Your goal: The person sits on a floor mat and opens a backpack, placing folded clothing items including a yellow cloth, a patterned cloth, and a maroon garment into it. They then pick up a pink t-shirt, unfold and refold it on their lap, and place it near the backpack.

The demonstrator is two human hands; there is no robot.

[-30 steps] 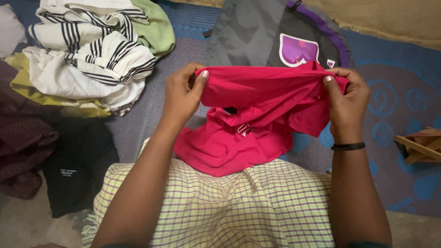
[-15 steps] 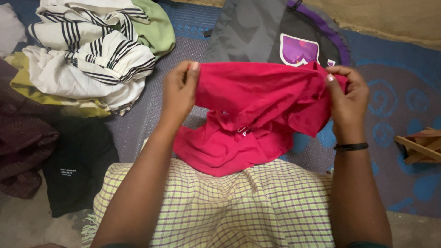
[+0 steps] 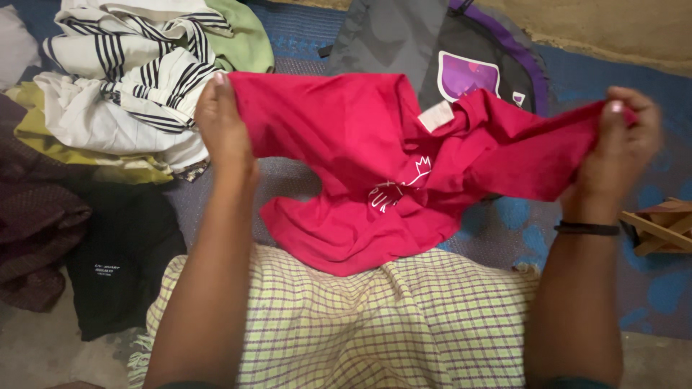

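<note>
I hold a red T-shirt [image 3: 346,144] stretched out in front of me, above my lap. My left hand [image 3: 223,126] grips its left edge, fingers closed on the cloth. My right hand [image 3: 620,144] pinches the right end, a black band on the wrist. A white label and a white printed design show near the shirt's middle. Its lower part rests on the yellow checked cloth [image 3: 346,324] over my lap.
A pile of clothes lies at the left: a white black-striped garment [image 3: 137,79], a green one [image 3: 241,39], a black one [image 3: 119,259] and a dark maroon one [image 3: 32,230]. A grey and purple bag [image 3: 404,36] lies behind the shirt on a blue patterned mat [image 3: 649,281]. A wooden piece [image 3: 659,227] sits at right.
Both hands have moved apart, left hand to the left and right hand to the right, spreading the bunched red T-shirt wide. Its label and print now show.
</note>
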